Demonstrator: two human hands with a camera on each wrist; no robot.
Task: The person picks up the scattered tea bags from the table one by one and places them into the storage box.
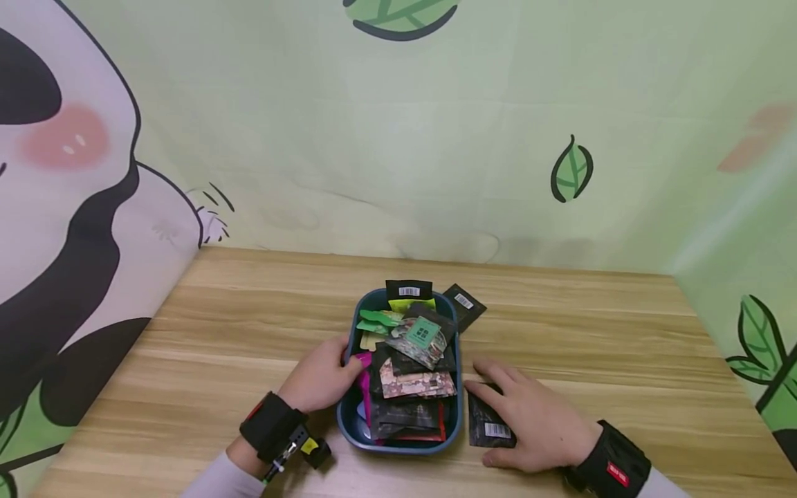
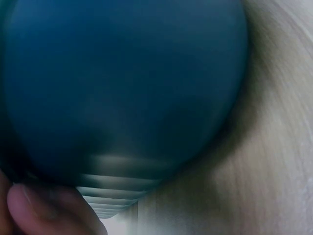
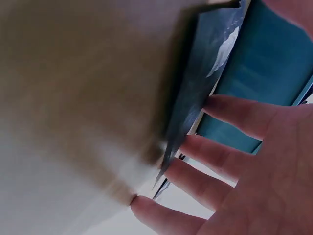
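Observation:
A dark blue plastic bin (image 1: 459, 415) stands on the table, heaped with small sachets. My left hand (image 1: 320, 377) grips its left rim, thumb over the edge and fingers outside. In the left wrist view the bin's wall (image 2: 127, 83) fills most of the frame. On the table right of the bin lies a black sachet (image 1: 486, 418) with a barcode label. My right hand (image 1: 538, 422) rests over it, fingers spread and fairly straight. In the right wrist view its fingertips touch the sachet (image 3: 205, 63). Atop the heap sits a clear-and-black sachet with a green label (image 1: 423, 332).
Another black sachet (image 1: 463, 308) lies against the bin's far right corner. A black packet with a barcode (image 1: 409, 290) sticks up at the bin's back. The wooden table (image 1: 591, 332) ends at a printed wall (image 1: 498, 138) behind.

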